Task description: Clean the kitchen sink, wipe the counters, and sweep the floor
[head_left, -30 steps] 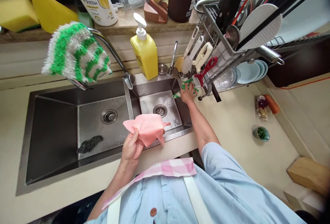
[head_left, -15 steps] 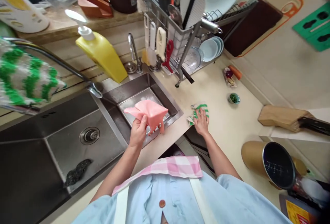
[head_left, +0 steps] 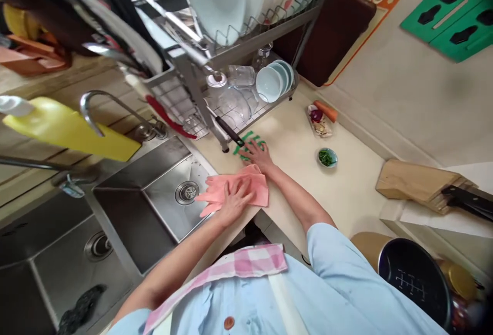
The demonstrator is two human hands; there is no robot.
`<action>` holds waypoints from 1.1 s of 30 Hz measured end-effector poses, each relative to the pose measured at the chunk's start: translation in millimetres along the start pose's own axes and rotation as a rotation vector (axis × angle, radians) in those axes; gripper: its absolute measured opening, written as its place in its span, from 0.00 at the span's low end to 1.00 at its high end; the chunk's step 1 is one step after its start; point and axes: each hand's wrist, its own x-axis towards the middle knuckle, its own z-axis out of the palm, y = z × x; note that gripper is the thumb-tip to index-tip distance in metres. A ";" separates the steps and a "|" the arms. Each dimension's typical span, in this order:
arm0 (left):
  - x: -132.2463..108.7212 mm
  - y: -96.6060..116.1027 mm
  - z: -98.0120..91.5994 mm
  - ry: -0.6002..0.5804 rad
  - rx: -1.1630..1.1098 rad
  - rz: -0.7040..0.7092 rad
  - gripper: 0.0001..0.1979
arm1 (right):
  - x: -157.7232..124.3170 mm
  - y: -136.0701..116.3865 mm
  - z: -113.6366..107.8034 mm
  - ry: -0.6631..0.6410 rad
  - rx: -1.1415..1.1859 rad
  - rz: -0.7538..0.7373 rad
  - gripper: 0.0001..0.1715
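Observation:
A pair of pink rubber gloves [head_left: 262,191] lies across the counter's corner, with the glove fingers reaching over the sink edge. My left hand [head_left: 234,200] rests on the gloves, its fingers stretched out. Just beyond, my right hand [head_left: 259,155] presses flat on a green-and-white striped cloth [head_left: 246,140] with its fingers spread. Most of that cloth is hidden beneath the hand. Close to my right fingertips are the foot of the dish rack [head_left: 225,146] and a black handle [head_left: 230,130] jutting out from it.
The steel double sink [head_left: 134,222] lies left, a black scrubber [head_left: 82,306] in its nearer basin. A yellow soap bottle [head_left: 77,124] stands behind it. On the right are a bowl of chopped greens [head_left: 327,157], a carrot [head_left: 325,110], a knife block [head_left: 418,183] and a dark pot [head_left: 414,278].
My left hand has brought the gloves from above the sink down onto the counter's corner. My right hand and the cloth have moved towards the rack's foot. The view has turned right.

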 end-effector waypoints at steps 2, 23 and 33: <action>1.6 -8.4 3.4 -0.058 0.099 -0.018 0.22 | 21.6 6.1 -5.7 0.004 0.018 -0.069 0.28; -3.7 -10.1 2.4 -0.107 0.590 0.094 0.23 | 28.8 134.0 -27.5 0.307 0.098 0.485 0.34; 159.8 16.2 17.1 0.085 0.333 0.208 0.25 | -104.4 37.4 34.1 0.294 0.042 0.376 0.32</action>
